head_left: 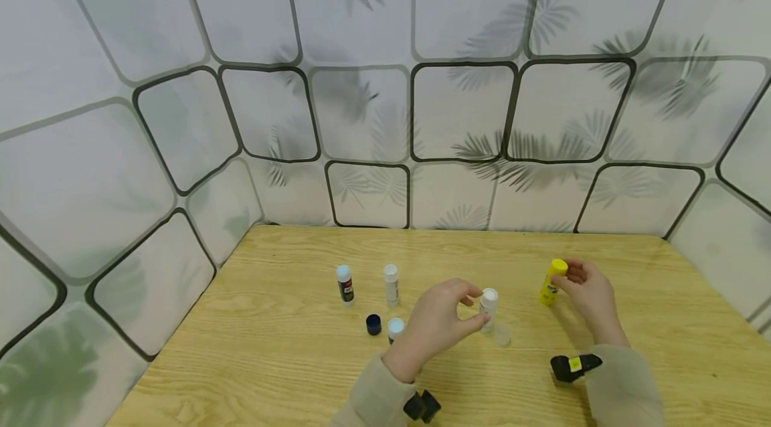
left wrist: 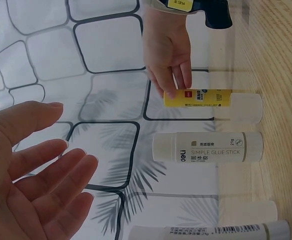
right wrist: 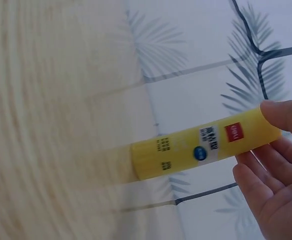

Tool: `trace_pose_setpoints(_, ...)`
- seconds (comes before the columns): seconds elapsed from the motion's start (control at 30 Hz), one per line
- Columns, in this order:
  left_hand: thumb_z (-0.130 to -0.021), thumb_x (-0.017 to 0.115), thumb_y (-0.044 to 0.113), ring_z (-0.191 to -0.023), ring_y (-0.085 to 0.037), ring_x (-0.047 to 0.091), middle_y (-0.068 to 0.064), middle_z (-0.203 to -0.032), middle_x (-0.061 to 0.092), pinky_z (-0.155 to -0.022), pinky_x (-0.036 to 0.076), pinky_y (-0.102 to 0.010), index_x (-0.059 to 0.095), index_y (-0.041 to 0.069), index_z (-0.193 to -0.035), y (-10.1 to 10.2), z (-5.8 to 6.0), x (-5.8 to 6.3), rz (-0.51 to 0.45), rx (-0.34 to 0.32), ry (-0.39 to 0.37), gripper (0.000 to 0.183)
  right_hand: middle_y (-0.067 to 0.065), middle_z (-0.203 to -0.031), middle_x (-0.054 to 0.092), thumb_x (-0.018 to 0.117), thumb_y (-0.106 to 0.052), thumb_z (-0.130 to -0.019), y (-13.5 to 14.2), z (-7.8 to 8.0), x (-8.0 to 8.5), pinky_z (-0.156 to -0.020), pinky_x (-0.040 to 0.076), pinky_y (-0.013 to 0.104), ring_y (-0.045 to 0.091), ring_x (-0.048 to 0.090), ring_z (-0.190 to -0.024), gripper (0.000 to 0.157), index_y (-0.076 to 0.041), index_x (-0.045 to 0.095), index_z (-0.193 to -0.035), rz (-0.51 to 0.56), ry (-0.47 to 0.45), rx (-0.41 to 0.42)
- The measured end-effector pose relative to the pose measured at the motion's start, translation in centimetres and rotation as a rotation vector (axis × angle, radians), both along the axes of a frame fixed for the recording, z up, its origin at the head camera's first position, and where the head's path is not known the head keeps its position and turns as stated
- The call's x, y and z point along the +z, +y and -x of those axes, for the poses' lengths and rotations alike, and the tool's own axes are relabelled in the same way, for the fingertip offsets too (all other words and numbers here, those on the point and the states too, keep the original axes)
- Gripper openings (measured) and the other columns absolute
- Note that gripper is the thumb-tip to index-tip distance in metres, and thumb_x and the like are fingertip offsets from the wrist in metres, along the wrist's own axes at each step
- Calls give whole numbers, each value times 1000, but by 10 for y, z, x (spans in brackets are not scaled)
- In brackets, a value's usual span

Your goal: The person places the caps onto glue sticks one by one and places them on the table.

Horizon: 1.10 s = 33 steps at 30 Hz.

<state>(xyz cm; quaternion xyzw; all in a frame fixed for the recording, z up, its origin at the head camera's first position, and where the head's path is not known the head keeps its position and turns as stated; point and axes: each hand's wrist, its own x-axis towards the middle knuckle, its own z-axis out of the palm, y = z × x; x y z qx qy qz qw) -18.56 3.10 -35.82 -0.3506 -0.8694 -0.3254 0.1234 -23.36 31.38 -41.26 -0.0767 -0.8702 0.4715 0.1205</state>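
Note:
My right hand pinches the top of a yellow glue stick at the right of the table. In the right wrist view the yellow glue stick shows a red logo, with the thumb and fingers around its upper end. Beside a white glue stick my left hand stands with fingers spread and bent loosely. The left wrist view shows a gap between this hand and the upright white glue stick. A clear round cap lies just right of that stick.
To the left stand a dark-labelled stick with a pale blue top and another white glue stick. A dark blue cap lies in front of them. Another pale-topped stick is partly hidden by my left wrist. Patterned cloth surrounds the wooden table.

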Motion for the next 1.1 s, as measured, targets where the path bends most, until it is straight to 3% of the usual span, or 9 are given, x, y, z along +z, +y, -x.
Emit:
trace_pose_setpoints(0.07,-80,66,28,-80,-2,56,3,-97,62,-65,42,-13,63,9,-103,0,0,0,2,1,-6,30,30,-124,40,55,-30,-87,-7,-7,12,-86,38,47,40,41,-110,60,10,34,-127,6,20,15)
trace_pose_setpoints(0.17,-80,66,28,-80,-2,56,3,-97,62,-65,43,-13,63,9,-104,0,0,0,4,1,-14,30,28,-124,41,54,-28,-88,-10,-11,22,-87,38,44,39,41,-111,57,9,35,-127,-23,58,4)
trace_pose_setpoints(0.4,-81,65,29,-81,-2,56,4,-99,61,-65,43,-13,63,10,-105,0,1,0,9,3,-26,31,23,-121,47,57,-28,-86,-11,-16,34,-75,40,10,29,47,-107,53,5,41,-124,-68,146,-15)
trace_pose_setpoints(0.6,-81,65,30,-81,-1,56,4,-99,61,-64,43,-13,63,10,-105,0,1,0,8,4,-28,31,19,-124,46,61,-31,-83,-4,-8,29,-89,39,27,29,44,-112,56,1,41,-125,39,174,35)
trace_pose_setpoints(0.7,-80,65,30,-81,-1,56,4,-99,61,-64,43,-13,63,10,-105,-1,1,-1,9,4,-23,31,14,-122,49,63,-29,-82,1,-2,22,-88,38,23,19,46,-111,53,-3,44,-124,101,195,38)
trace_pose_setpoints(0.77,-80,65,30,-81,0,56,4,-99,61,-64,42,-13,63,10,-105,-1,1,-1,9,2,-19,31,12,-122,50,63,-28,-82,-2,-4,25,-86,39,21,18,47,-110,52,-4,45,-124,92,201,49)
trace_pose_setpoints(0.9,-80,65,29,-80,-1,56,3,-99,62,-64,42,-13,63,10,-104,-1,0,-1,8,1,-17,31,21,-121,48,60,-31,-84,-22,-20,47,-82,41,19,27,46,-108,55,3,42,-124,-39,199,112)
trace_pose_setpoints(1.0,-80,66,29,-80,0,56,3,-99,62,-64,43,-13,63,11,-104,-1,0,0,12,8,-15,30,21,-118,50,59,-28,-85,-34,-24,54,-76,40,9,25,48,-105,51,4,44,-122,-98,204,161)
trace_pose_setpoints(1.1,-80,66,29,-79,0,56,3,-98,62,-64,43,-13,63,11,-104,-1,0,0,17,15,-14,30,22,-115,52,60,-25,-85,-43,-25,56,-80,42,15,28,49,-105,49,5,45,-121,-128,201,215)
